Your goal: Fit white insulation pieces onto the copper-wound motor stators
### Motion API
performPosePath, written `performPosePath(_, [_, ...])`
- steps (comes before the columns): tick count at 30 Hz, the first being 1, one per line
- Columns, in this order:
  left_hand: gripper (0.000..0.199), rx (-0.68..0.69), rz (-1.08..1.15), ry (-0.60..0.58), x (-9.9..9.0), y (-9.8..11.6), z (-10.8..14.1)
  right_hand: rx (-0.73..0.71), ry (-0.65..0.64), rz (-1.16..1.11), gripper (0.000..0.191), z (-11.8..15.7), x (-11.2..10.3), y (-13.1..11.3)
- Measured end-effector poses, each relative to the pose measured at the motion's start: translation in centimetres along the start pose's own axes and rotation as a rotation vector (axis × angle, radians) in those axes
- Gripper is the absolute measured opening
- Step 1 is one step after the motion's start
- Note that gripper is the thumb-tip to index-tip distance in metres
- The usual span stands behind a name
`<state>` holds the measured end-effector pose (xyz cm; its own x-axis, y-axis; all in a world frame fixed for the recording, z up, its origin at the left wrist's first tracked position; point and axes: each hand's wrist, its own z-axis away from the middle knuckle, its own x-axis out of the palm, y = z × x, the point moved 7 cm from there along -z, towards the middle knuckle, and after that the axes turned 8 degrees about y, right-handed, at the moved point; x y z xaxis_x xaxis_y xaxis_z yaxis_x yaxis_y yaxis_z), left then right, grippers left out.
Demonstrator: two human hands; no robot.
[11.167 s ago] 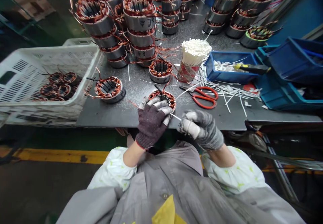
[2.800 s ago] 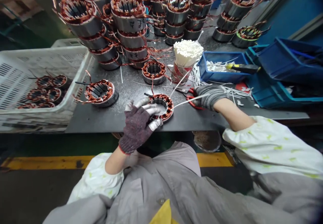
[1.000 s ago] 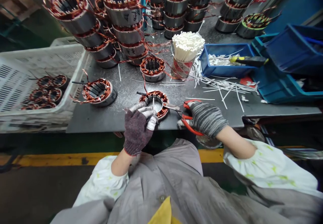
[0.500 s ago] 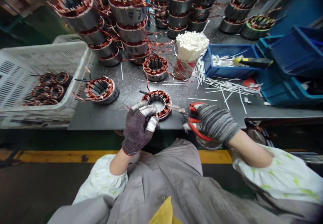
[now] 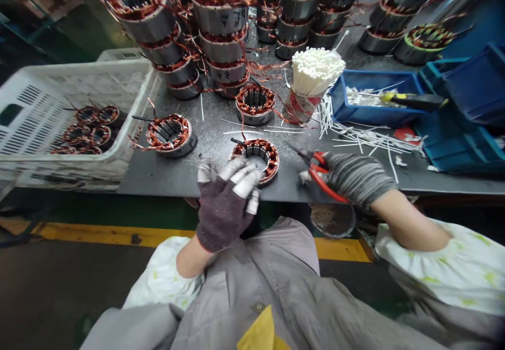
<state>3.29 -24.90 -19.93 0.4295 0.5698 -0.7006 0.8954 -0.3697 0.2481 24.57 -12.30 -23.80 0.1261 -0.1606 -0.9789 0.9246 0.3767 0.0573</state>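
A ring-shaped motor stator point(image 5: 271, 167) with copper windings lies near the table's front edge. My left hand point(image 5: 229, 195), in a dark purple glove with white-wrapped fingertips, has its fingers stretched out over the stator's near left side. Part of the rim is hidden under them. To the right of the stator, my right hand point(image 5: 353, 177), in a grey striped glove, is closed around red-handled pliers point(image 5: 330, 187). Their dark pointed jaws are clear of the stator, toward the upper left. A second stator point(image 5: 255, 104) stands just behind, and another stator point(image 5: 171, 134) to the left.
Stacked stators point(image 5: 221, 50) line the back of the table. A cup point(image 5: 302, 107) of white sticks stands mid-right, beside scattered white strips point(image 5: 361, 139). A blue bin point(image 5: 374, 114) holds white scraps and a yellow-and-black handled tool point(image 5: 414, 100). At left, a white crate point(image 5: 130, 98) contains several stators.
The pliers have drawn away from the stator's right side, and their jaws now point up and left. My left hand's fingers are more spread on the stator. The whole view has shifted slightly.
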Motion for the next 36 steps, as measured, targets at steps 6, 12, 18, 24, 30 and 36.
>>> performPosePath(6, [0.041,-0.028,-0.195,-0.349,5.7,-0.5,-1.7,0.066,0.241,-0.029,0.046,-1.4,0.3,3.8])
performPosePath(12, [0.035,-0.35,0.157,-0.409,3.0,-6.0,-1.1,-0.235,0.707,-0.241,0.035,0.9,3.6,-0.9])
performPosePath(18, [0.042,-0.454,-0.04,-0.179,-5.5,-12.0,-2.9,-0.321,0.775,-0.29,0.036,0.9,5.7,-1.5])
performPosePath(24, [0.044,-0.335,-0.615,-0.331,-6.9,-18.5,-6.0,-0.297,0.779,-0.274,0.036,0.3,5.8,-1.6])
performPosePath(30, [0.049,-0.054,-0.534,-0.006,-2.9,-12.7,-10.0,-0.241,0.793,-0.311,0.033,0.5,5.4,-1.8])
performPosePath(36, [0.056,0.014,-0.345,-0.372,11.9,-8.3,-14.2,-0.195,0.77,-0.376,0.029,0.5,4.5,-1.7])
